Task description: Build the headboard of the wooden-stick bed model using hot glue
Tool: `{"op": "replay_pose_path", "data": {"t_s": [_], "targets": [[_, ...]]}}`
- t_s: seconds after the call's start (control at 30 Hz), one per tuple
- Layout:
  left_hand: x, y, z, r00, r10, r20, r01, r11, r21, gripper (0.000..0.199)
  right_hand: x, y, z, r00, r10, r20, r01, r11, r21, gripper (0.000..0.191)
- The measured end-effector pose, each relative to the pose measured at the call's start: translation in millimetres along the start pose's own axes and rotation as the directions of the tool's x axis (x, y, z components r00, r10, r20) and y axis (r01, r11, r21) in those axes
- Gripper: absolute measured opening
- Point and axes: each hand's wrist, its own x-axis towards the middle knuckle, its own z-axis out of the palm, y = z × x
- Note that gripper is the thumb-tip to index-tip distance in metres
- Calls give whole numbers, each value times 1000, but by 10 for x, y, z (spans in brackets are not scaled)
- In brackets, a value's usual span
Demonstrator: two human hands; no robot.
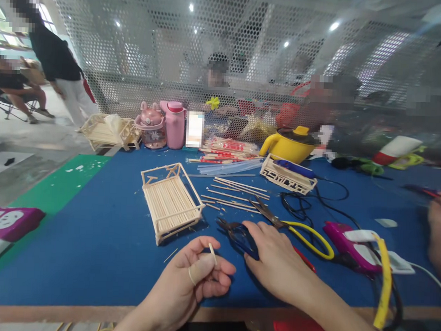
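Observation:
Between the thumb and fingers of my left hand [197, 278] is a short piece of wooden stick [212, 254], palm turned up. My right hand [275, 259] lies on the blue-handled pliers [245, 239], its fingers around the handles and the jaws pointing left. Just beyond, scissors [308, 238] with yellow handles lie open. Behind my left hand a small stick-built frame [172, 202] with a slatted base stands on the blue table. Loose thin sticks [237, 192] are spread to its right.
A glue gun [294, 168] rests on a small wooden rack [285, 180], its cord trailing right. Further back are a yellow pot [291, 147] and pink bottle [175, 125]. A purple power strip [355, 250] sits right, near another person's hand [439, 226].

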Motion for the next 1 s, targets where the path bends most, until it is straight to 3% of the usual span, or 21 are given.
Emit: {"op": "replay_pose_path", "data": {"t_s": [0.17,0.27,0.43,0.63,0.8,1.0], "targets": [[60,-39,-32,990,72,-121,-57,991,122,33,-112,57,-16,995,-56,80,36,973,226,68],[64,-37,16,973,144,-178,-103,970,222,30,-186,80,28,992,-126,10,118,953,280,66],[67,-15,102,958,235,-164,-171,928,330,36,-244,184,256,981,-143,-134,171,959,226,63],[81,-30,73,931,305,-199,-279,949,150,33,-361,174,330,937,-257,-235,306,930,205,64],[74,-35,125,941,200,-272,-230,969,-84,36,-427,-76,346,926,-203,-317,285,927,242,67],[69,-83,152,953,243,-180,-276,944,-183,32,-419,-266,369,922,-199,-333,305,903,303,77]]}}
